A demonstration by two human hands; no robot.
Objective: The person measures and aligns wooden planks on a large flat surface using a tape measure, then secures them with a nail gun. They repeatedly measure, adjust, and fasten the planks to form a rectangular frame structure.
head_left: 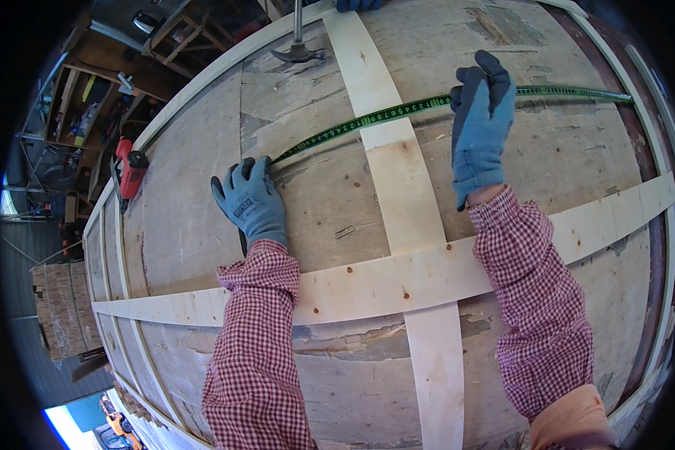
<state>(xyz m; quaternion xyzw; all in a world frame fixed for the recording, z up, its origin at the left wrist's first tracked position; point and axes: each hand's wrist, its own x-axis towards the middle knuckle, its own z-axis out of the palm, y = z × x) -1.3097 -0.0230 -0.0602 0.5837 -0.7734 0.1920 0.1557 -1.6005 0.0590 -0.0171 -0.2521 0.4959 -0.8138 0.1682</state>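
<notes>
A green tape measure blade [345, 127] stretches across the large wooden panel [315, 225], over a pale upright strip. Its left end meets the fingertips of my left hand [253, 201], in a blue-grey work glove, with fingers bent round it. My right hand [484, 124], gloved the same way, is closed on the blade further right; the blade passes behind its fingers and runs on to the panel's right edge. The tape's case is not plainly visible; a dark edge shows beneath my left hand. A claw hammer [298, 52] is beyond my left hand, its handle leaving the top edge.
Pale wood strips [352, 289] cross on the panel. A red power tool [133, 171] lies at its left edge. Another blue glove [358, 4] shows at the top. Shelves with tools [90, 112] and stacked wood [64, 307] stand to the left.
</notes>
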